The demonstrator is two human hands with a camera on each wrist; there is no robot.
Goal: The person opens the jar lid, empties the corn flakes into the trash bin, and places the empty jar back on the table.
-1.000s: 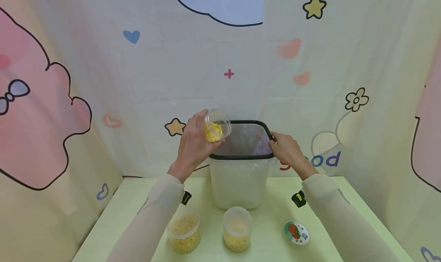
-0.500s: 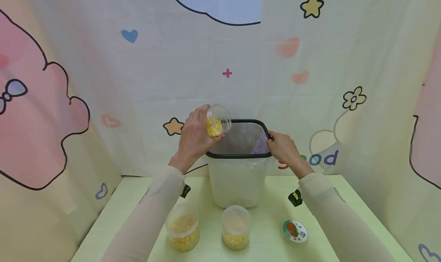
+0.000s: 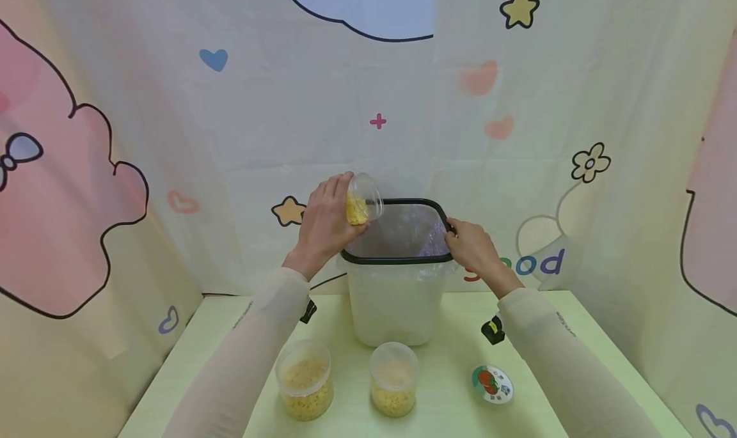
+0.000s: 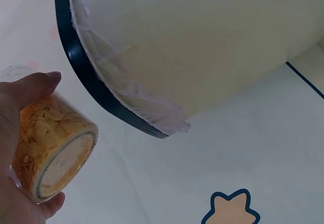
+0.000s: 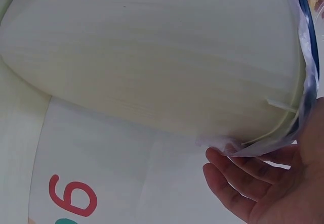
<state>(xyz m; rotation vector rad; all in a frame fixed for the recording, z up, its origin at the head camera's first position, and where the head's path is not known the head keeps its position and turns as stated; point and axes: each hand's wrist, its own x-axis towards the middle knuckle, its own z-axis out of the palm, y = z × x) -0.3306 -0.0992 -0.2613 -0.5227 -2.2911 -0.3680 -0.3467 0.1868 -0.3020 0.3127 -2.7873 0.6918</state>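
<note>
The left hand (image 3: pixel 328 217) has its fingers and thumb wrapped round a clear plastic jar (image 3: pixel 357 209) of yellow flakes, held tilted in the air with its mouth turned toward the inside of a white waste bin (image 3: pixel 397 304). The jar is at the left part of the bin's black rim (image 3: pixel 397 260), and flakes are gathered in its lower part; the left wrist view shows them as thin pieces pressed against the wall and base.

The right hand (image 3: pixel 473 243) grips the opposite side of the rim, where a thin translucent bin liner (image 3: pixel 434 240) is folded over the edge; in the right wrist view its fingers curve below the liner's edge, outside the bin.

The bin stands upright at the back of the pale surface (image 3: pixel 443 399). In front of it are two more jars of yellow flakes, both upright: a wider one (image 3: pixel 305 380) beside the left sleeve (image 3: pixel 242 348) and a narrower one (image 3: pixel 394 380) near the bin's base. Whether these two are covered is hard to tell. A round lid (image 3: pixel 492 385) printed with red fruit lies near the right sleeve (image 3: pixel 561 355). Behind everything hangs a printed cloth (image 3: pixel 259 118) with hearts and stars.
</note>
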